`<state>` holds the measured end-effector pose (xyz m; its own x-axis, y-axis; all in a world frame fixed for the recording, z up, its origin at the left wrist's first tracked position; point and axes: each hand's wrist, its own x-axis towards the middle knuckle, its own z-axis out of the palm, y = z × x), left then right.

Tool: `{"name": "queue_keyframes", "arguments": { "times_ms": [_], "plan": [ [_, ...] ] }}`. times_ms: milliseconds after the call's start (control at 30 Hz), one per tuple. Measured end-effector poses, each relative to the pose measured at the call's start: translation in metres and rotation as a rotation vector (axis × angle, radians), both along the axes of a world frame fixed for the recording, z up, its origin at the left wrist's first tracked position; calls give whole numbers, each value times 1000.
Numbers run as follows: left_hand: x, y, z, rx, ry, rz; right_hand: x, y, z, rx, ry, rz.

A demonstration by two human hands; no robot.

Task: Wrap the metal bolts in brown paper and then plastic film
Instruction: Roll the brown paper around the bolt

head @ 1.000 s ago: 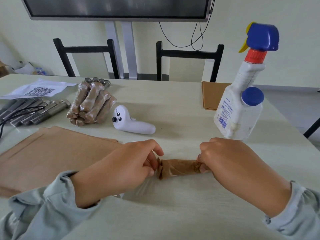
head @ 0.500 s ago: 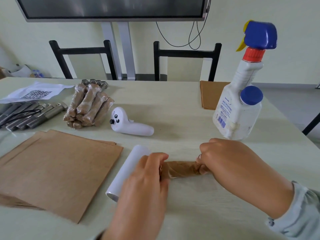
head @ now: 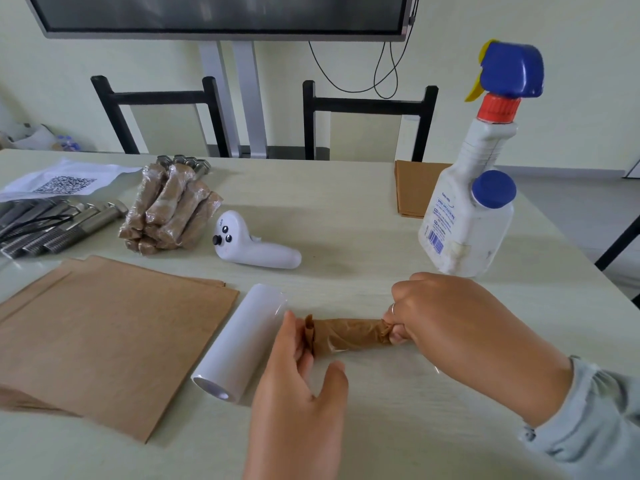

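Note:
A bolt wrapped in brown paper and clear film (head: 349, 336) lies crosswise on the table in front of me. My right hand (head: 457, 327) pinches its right end with curled fingers. My left hand (head: 298, 386) stands edge-on at the bundle's left end, fingers straight against the crumpled paper, thumb spread toward me. A white roll of plastic film (head: 239, 344) lies just left of that hand. Brown paper sheets (head: 104, 337) are stacked at the left. Bare metal bolts (head: 52, 226) lie at the far left, beside a pile of wrapped bolts (head: 169, 209).
A white handheld controller (head: 252, 245) lies behind the film roll. A tall spray bottle (head: 474, 188) stands at the right, behind my right hand, with more brown paper (head: 412, 188) beyond it. A QR-code sheet (head: 62, 181) lies far left. Two chairs stand behind the table.
My left hand let go of the bundle's left end, swung round toward me and now lies straight against it. The film roll came into view. My right hand kept its grip.

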<state>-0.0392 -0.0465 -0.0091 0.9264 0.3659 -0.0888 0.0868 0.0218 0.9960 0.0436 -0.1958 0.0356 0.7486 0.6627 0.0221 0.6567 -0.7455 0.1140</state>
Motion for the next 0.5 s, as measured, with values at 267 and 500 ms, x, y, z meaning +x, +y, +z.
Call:
{"name": "queue_keyframes", "arguments": {
  "times_ms": [267, 500],
  "plan": [
    [0, -1, -1, -46, -29, 72, 2, 0, -4, 24, 6, 13],
    [-3, -12, -3, 1003, -204, -101, 0, 0, -1, -34, 11, -21]
  ]
}}
